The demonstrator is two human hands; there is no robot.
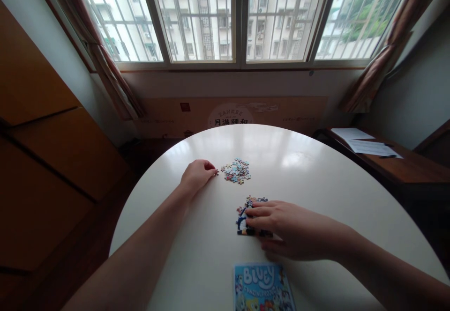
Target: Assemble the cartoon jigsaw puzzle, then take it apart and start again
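Observation:
My left hand [198,176] is closed in a pinch on a small jigsaw puzzle piece [216,173] at the left edge of a loose pile of puzzle pieces [236,170]. My right hand [281,224] lies with fingers stretched over a partly joined puzzle [242,224], hiding much of its right side. The joined part has a straight lower edge and a ragged top and left side. Nearer to me lies a blue picture card [262,285] with the word "Bluey" on it, cut off by the bottom of the view.
Everything lies on a round white table [154,170] with a glossy top. Behind it are a printed panel [154,114] and barred windows [200,20]. Papers [365,142] rest on a brown wooden surface at the right. A wooden cabinet [45,184] stands at the left.

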